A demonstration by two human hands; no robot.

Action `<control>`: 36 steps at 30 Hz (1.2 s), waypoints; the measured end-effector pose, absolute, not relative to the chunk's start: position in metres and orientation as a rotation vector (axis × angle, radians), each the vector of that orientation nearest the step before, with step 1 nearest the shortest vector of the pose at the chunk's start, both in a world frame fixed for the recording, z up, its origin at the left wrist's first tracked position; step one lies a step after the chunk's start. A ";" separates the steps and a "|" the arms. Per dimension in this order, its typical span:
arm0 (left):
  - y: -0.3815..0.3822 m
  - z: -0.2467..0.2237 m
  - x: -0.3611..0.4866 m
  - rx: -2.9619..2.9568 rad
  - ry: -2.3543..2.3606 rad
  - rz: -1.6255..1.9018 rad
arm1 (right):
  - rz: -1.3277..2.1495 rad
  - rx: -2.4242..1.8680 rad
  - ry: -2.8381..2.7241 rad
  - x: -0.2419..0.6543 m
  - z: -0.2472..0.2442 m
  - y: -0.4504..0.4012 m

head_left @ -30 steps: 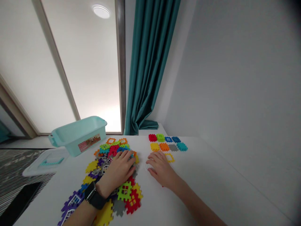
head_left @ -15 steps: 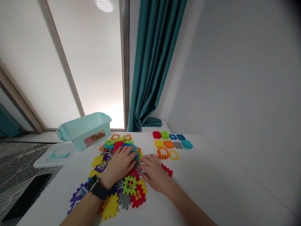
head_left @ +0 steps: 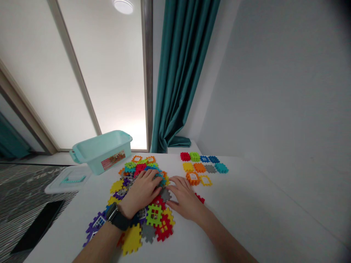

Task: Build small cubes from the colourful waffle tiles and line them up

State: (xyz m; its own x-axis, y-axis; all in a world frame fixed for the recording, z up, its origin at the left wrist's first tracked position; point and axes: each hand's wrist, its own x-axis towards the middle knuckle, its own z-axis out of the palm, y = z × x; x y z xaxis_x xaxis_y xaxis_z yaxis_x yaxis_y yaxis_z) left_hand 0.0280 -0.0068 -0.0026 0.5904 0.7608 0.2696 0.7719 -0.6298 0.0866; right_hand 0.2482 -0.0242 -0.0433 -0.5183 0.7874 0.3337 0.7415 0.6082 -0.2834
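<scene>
L hand (head_left: 139,191) clamped on teal waffle block (head_left: 161,179) atop pile of waffle blocks (head_left: 139,168) nr desk's (head_left: 241,204) far edge; R hand (head_left: 185,197) open, beside grey block (head_left: 165,194).

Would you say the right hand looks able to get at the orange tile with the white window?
Probably yes: the right hand rests close beside the orange tile, and no other piece seems to lie between them.
</scene>
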 end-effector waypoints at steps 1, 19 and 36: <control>-0.007 -0.002 0.028 -2.763 -1.335 -0.443 | 0.150 -1.229 -2.405 0.248 -0.044 -0.023; 0.000 0.016 0.026 -2.820 -1.300 -0.469 | 0.279 -1.170 -2.369 0.247 -0.044 -0.013; -0.012 -0.001 0.011 -2.791 -1.220 -0.681 | 0.246 -1.169 -2.440 0.244 -0.044 -0.013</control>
State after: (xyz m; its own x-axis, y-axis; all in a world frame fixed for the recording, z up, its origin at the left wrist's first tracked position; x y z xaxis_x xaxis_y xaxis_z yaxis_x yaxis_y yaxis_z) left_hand 0.0107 -0.0116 -0.0011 0.5992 0.6948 0.3978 0.7034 -0.6941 0.1528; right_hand 0.2444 -0.0127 -0.0439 -0.5570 0.7760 0.2959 0.7014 0.6304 -0.3327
